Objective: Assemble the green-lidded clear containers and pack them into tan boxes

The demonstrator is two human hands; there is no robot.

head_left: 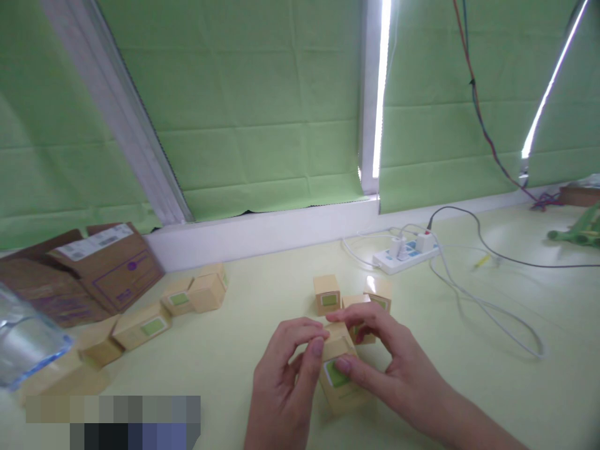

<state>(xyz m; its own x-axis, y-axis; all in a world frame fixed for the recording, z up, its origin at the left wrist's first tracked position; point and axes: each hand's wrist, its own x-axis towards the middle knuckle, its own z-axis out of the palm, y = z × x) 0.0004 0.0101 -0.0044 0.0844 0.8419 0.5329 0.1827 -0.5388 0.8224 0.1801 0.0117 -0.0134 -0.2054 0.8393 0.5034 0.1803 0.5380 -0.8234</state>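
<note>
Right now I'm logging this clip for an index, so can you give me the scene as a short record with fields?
left hand: fingers on the small tan box, at its top flap
right hand: grips the same box from the right
box label: green patch on white, facing the camera
behind the hands: three similar boxes
left of table: more small boxes, open brown carton
far side: white power strip with cables
backdrop: green blinds

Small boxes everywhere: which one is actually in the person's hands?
The box nearest the camera, gripped by both the left hand and right hand; the others lie untouched.
</note>
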